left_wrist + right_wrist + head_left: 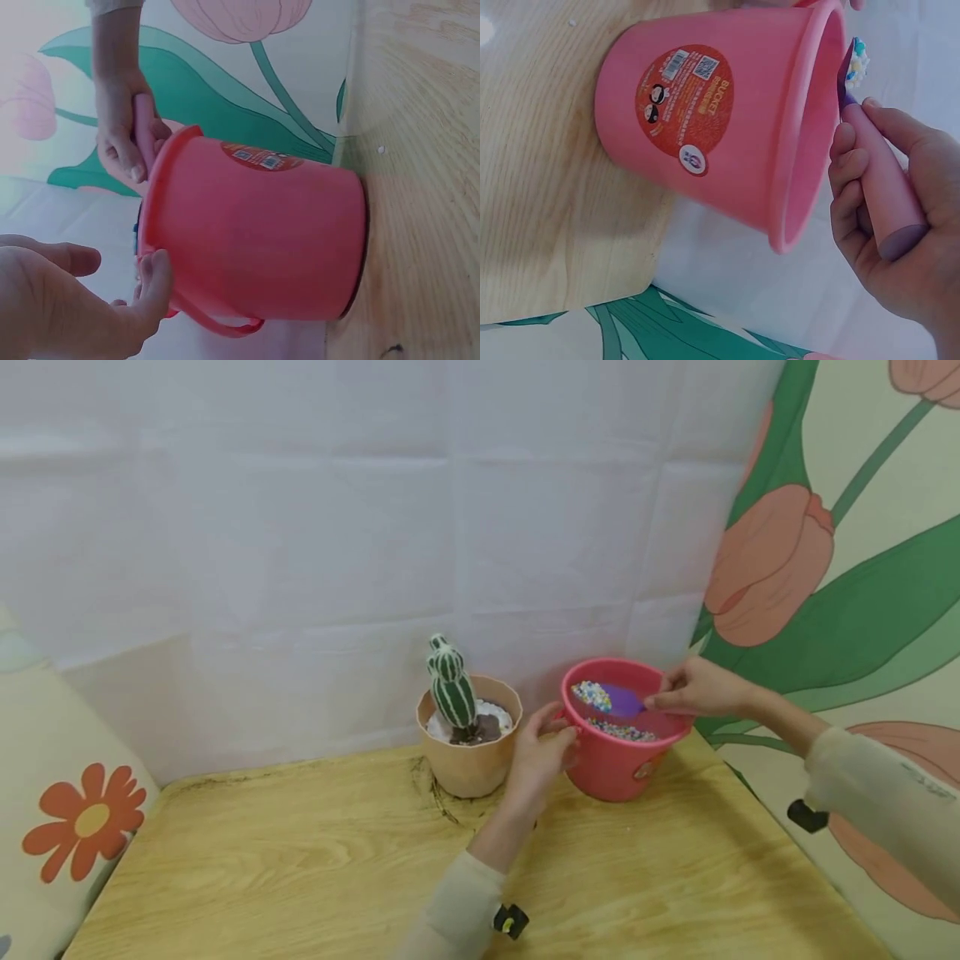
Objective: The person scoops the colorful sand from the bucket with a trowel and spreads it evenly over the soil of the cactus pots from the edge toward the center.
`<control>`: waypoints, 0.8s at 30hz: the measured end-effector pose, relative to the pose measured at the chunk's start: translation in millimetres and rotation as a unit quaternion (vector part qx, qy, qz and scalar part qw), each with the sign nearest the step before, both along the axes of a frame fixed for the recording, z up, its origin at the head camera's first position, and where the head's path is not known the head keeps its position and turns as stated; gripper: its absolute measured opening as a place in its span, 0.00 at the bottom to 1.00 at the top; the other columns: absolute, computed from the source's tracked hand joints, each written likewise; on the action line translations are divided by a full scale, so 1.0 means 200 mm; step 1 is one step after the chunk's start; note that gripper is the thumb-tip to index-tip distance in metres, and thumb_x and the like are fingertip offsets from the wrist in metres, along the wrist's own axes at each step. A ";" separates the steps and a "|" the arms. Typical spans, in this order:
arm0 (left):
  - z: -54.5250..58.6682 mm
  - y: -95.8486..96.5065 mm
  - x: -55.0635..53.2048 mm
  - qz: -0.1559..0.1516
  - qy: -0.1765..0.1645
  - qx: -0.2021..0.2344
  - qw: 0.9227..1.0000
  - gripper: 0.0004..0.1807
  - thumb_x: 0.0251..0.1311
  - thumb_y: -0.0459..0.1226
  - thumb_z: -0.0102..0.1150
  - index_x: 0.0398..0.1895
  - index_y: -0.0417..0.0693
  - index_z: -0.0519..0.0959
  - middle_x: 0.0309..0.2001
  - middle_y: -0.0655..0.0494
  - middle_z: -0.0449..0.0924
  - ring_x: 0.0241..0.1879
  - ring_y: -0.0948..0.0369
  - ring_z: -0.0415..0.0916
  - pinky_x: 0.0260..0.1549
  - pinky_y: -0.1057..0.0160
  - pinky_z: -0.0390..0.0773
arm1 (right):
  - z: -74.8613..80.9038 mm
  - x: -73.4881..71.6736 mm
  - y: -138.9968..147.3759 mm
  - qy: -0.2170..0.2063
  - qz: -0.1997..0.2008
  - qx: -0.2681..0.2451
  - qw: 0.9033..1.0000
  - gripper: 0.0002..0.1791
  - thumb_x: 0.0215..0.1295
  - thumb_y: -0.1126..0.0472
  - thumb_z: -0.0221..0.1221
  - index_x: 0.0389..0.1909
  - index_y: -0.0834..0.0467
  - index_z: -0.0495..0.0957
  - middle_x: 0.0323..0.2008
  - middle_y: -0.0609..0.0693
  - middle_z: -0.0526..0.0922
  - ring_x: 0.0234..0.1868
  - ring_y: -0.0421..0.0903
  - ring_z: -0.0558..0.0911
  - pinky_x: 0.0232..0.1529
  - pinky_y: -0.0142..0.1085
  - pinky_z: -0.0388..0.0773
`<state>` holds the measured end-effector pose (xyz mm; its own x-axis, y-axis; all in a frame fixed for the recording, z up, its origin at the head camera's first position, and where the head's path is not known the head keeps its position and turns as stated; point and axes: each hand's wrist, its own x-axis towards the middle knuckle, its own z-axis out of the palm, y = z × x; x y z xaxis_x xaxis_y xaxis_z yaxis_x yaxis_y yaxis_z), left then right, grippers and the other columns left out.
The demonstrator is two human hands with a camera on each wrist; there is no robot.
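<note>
Right hand (697,687): fingers curled firmly round the pink handle (889,180) of one small shovel (624,700); no slack in the grip. Shovel: purple blade, over the mouth of the bucket, bearing a heap of white, blue and yellow beads (591,695). Left hand (538,752): thumb and fingers loosely parted, nothing held, fingertips at the near-left rim of the bucket; whether they press on it cannot be told. Bucket (611,768): pink, upright, round label on its side, a further stock of beads (622,731) inside. Flowerpot (465,768): tan, just left of the bucket, containing a striped cactus (453,693), white filling (495,713) and a brown patch; no coloured beads seen there. Dark crumbs (447,814): on the table (300,860), left of the bucket, by the pot's foot. Progress, as judged: one scoop filled and raised; outstanding, its emptying, the load being not yet clear of the bucket, with plenty left for further scoops.
</note>
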<state>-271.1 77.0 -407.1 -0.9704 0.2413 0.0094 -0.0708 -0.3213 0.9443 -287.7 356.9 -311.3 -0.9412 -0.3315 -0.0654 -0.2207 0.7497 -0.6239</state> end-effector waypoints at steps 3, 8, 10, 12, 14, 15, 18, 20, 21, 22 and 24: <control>0.04 -0.07 0.02 -0.011 0.011 -0.027 0.999 0.26 0.70 0.32 0.58 0.71 0.46 0.71 0.56 0.42 0.77 0.46 0.49 0.81 0.47 0.51 0.83 | 0.02 -0.02 -0.03 0.007 0.015 0.001 1.000 0.17 0.70 0.54 0.66 0.30 0.65 0.85 0.23 0.59 0.82 0.20 0.44 0.77 0.21 0.32 0.75; 0.08 -0.24 0.05 -0.017 0.069 -0.081 0.994 0.24 0.71 0.33 0.57 0.69 0.49 0.74 0.55 0.44 0.79 0.45 0.53 0.81 0.44 0.56 0.83 | 0.05 -0.05 -0.08 0.013 0.028 0.002 1.000 0.18 0.70 0.53 0.66 0.29 0.65 0.85 0.19 0.58 0.79 0.17 0.39 0.68 0.19 0.30 0.66; 0.10 -0.32 0.07 0.002 0.095 -0.095 0.991 0.23 0.71 0.32 0.56 0.68 0.46 0.74 0.53 0.44 0.79 0.45 0.55 0.81 0.43 0.57 0.83 | 0.06 -0.06 -0.10 0.010 0.028 -0.003 1.000 0.18 0.70 0.53 0.66 0.30 0.65 0.84 0.19 0.57 0.78 0.17 0.39 0.67 0.19 0.31 0.66; 0.12 -0.40 0.07 0.030 0.115 -0.104 0.987 0.21 0.71 0.32 0.56 0.66 0.45 0.75 0.53 0.42 0.79 0.44 0.55 0.80 0.44 0.58 0.83 | 0.07 -0.07 -0.13 0.010 0.028 -0.006 1.000 0.18 0.70 0.53 0.66 0.30 0.66 0.84 0.19 0.57 0.77 0.18 0.39 0.68 0.19 0.31 0.67; 0.14 -0.48 0.08 0.064 0.133 -0.101 0.984 0.20 0.70 0.31 0.56 0.64 0.42 0.76 0.53 0.41 0.78 0.45 0.53 0.80 0.46 0.55 0.82 | 0.09 -0.09 -0.15 0.015 0.029 -0.008 0.999 0.17 0.70 0.53 0.66 0.30 0.65 0.85 0.19 0.57 0.77 0.18 0.39 0.68 0.20 0.31 0.68; 0.15 -0.52 0.08 0.082 0.142 -0.103 0.981 0.19 0.71 0.31 0.56 0.64 0.41 0.76 0.53 0.40 0.78 0.45 0.52 0.80 0.47 0.53 0.82 | 0.09 -0.10 -0.17 0.020 0.032 -0.008 0.999 0.17 0.69 0.54 0.66 0.30 0.65 0.85 0.19 0.56 0.77 0.18 0.39 0.68 0.20 0.31 0.68; 0.16 -0.62 0.08 0.134 0.174 -0.120 0.968 0.17 0.73 0.33 0.55 0.63 0.44 0.76 0.53 0.45 0.78 0.48 0.50 0.79 0.50 0.49 0.80 | 0.10 -0.13 -0.21 0.038 0.044 -0.004 0.998 0.15 0.69 0.54 0.67 0.28 0.62 0.86 0.17 0.55 0.77 0.17 0.39 0.68 0.20 0.31 0.67; 0.14 -0.66 0.07 0.167 0.195 -0.139 0.956 0.17 0.74 0.35 0.55 0.63 0.45 0.77 0.53 0.48 0.78 0.50 0.51 0.78 0.51 0.50 0.79 | 0.10 -0.14 -0.23 0.046 0.053 0.000 0.998 0.14 0.69 0.53 0.67 0.28 0.59 0.86 0.18 0.55 0.78 0.17 0.39 0.69 0.20 0.31 0.68; 0.13 -0.68 0.06 0.182 0.204 -0.149 0.950 0.16 0.74 0.36 0.55 0.62 0.46 0.77 0.53 0.49 0.78 0.50 0.52 0.78 0.51 0.51 0.78 | 0.10 -0.14 -0.24 0.050 0.058 0.002 0.997 0.14 0.69 0.53 0.67 0.27 0.58 0.86 0.18 0.54 0.78 0.17 0.40 0.69 0.20 0.31 0.69; 0.12 -0.70 0.06 0.196 0.209 -0.158 0.945 0.16 0.74 0.36 0.55 0.62 0.47 0.77 0.53 0.50 0.78 0.51 0.53 0.77 0.51 0.52 0.78 | 0.09 -0.14 -0.25 0.051 0.062 0.002 0.997 0.14 0.69 0.53 0.67 0.27 0.58 0.86 0.18 0.55 0.78 0.17 0.40 0.70 0.20 0.31 0.69; 0.09 -0.72 0.04 0.217 0.211 -0.171 0.938 0.16 0.74 0.36 0.56 0.62 0.46 0.78 0.54 0.49 0.78 0.51 0.54 0.76 0.52 0.53 0.76 | 0.08 -0.15 -0.28 0.054 0.068 0.006 0.996 0.14 0.69 0.52 0.67 0.27 0.57 0.86 0.19 0.55 0.79 0.18 0.41 0.71 0.21 0.32 0.70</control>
